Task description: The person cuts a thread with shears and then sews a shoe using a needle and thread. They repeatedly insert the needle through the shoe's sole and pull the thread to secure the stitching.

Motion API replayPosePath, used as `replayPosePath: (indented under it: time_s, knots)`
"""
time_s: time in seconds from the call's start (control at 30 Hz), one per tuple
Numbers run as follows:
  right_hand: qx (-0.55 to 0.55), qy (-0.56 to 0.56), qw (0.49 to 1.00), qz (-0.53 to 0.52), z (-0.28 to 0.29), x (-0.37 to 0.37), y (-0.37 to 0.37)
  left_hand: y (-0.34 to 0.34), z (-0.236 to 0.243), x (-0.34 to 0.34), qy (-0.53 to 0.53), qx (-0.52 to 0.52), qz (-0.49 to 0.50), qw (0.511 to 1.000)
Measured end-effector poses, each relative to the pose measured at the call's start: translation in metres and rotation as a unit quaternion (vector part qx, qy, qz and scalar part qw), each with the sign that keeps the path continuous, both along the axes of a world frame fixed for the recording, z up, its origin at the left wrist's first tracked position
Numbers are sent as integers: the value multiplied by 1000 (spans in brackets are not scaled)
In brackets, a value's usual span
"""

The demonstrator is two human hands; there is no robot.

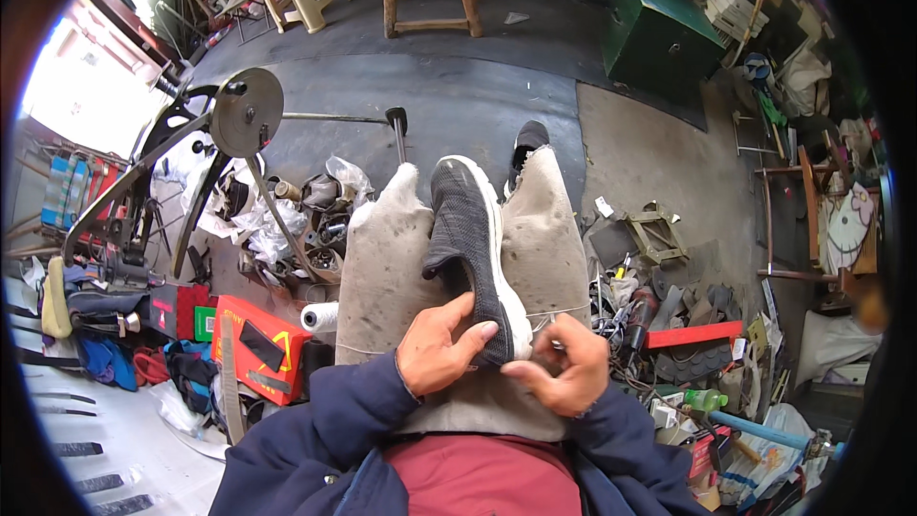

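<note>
A dark grey knit sneaker (468,229) with a white sole lies lengthwise on my lap, toe pointing away from me. My left hand (441,346) holds it at the heel end, thumb across the upper and index finger by the shoe's opening. Beside the heel, on the sole side, my right hand (567,365) is closed with its fingers curled; whatever sits between the fingertips is too small to make out. A thin pale thread (559,312) runs over the beige apron (544,248) covering my legs, close to the right hand.
A hand-cranked machine with a round wheel (247,112) stands at the left. Below it are a red box (256,349) and a white thread spool (320,316). Tools and scraps crowd the right, around a red strip (693,333). A wooden stool (432,24) and a green box (659,38) stand farther off.
</note>
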State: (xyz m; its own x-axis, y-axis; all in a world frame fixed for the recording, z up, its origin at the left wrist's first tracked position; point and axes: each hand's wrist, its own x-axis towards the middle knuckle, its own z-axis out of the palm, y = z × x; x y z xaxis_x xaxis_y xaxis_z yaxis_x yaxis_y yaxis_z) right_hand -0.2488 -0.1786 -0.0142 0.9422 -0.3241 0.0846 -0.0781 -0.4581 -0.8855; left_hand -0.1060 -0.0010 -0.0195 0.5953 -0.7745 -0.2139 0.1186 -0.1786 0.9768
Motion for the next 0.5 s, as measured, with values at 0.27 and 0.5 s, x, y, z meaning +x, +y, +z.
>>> replayPosePath:
  time_s: [0.27,0.5]
  knots:
    - [-101,26,994,-7,-6,19,12,34,19,23,-379,70,-68,920]
    - [-83,8,995,-49,-13,18,16,71,17,64,-427,142,217,866]
